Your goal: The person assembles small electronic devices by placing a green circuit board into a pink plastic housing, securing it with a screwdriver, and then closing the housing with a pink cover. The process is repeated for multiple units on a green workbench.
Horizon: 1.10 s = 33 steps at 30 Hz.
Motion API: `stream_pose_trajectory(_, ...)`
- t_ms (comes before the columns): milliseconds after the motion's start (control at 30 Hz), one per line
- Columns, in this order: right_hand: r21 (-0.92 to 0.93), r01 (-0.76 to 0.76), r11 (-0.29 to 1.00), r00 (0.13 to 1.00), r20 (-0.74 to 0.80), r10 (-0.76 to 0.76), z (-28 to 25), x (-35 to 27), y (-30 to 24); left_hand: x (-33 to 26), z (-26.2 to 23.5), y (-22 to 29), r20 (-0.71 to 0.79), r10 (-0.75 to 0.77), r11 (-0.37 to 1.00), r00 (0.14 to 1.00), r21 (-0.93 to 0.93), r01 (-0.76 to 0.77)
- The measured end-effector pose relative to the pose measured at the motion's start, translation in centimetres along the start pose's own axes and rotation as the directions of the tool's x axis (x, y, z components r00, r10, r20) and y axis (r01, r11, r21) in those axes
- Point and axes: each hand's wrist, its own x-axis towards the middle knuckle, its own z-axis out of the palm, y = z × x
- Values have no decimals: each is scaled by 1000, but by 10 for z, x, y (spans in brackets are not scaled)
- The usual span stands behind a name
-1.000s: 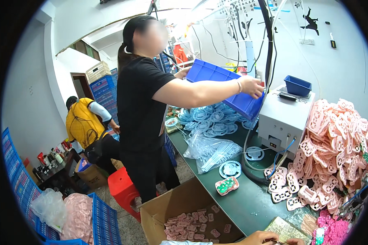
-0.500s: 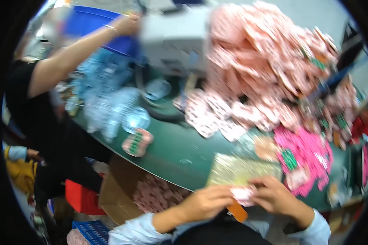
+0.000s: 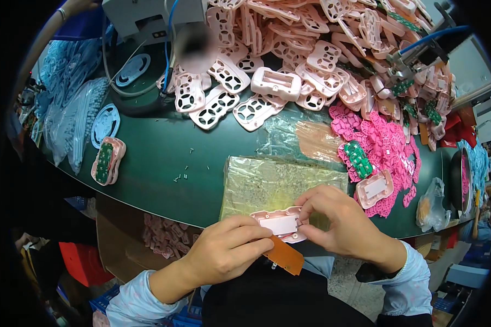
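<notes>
I see my left hand (image 3: 226,253) and my right hand (image 3: 341,226) both closed on one small pink plastic shell (image 3: 281,224), right at the near edge of the green counter (image 3: 158,158). The left grip pinches the shell's left end, and the right fingers (image 3: 311,204) pinch its right end from above. An orange strip (image 3: 285,256) sticks out just under the shell, below my left fingers. The shell sits over a shiny clear bag (image 3: 273,182). A big heap of pink shells (image 3: 311,60) lies farther back, and bright pink small parts (image 3: 384,144) lie to the right.
</notes>
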Motion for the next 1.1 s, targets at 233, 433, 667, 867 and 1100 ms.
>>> stream_pose_trajectory(233,29,-93,995,996,-10,93,0,1,-4,7,-1,-5,21,-16,998,1000,-63,17)
stream_pose_trajectory(433,135,-178,975,982,86,167,-10,7,-2,8,2,-1,-5,-12,999,1000,-41,12)
stream_pose_trajectory(667,229,-114,967,990,104,92,-14,12,10,7,5,-1,-25,-11,1000,1000,-16,11)
stream_pose_trajectory(867,86,-178,980,983,63,173,-6,12,0,7,6,-2,-16,-11,1000,1000,-12,11)
stream_pose_trajectory(1100,121,52,991,996,61,-59,-25,5,12,15,4,7,-56,-153,986,987,-76,149)
